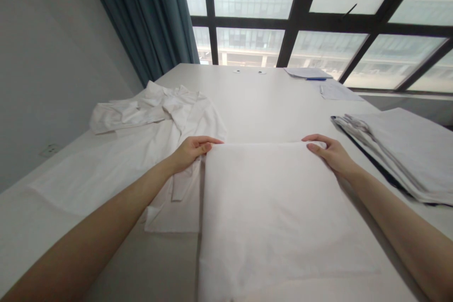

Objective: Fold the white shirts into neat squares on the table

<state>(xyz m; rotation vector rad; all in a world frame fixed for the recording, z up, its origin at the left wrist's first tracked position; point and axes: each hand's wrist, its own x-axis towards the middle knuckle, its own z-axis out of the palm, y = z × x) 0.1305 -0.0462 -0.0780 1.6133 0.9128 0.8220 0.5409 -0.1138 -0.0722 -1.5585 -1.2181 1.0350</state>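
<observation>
A folded white cloth point(269, 207) lies in front of me, its far edge running straight between my hands. My left hand point(194, 151) pinches the far left corner between thumb and fingers. At the far right corner, my right hand point(327, 152) grips the same cloth in a similar pinch. Left of it a crumpled white garment point(141, 137) is spread out, partly behind my left hand and forearm. The near end of the folded cloth runs out of the bottom of the view.
A stack of folded white cloths point(406, 146) on a dark board sits at the right of the white table point(262, 104). Papers point(307, 73) with a blue item lie at the table's far right. Beyond are a blue curtain point(148, 19) and windows.
</observation>
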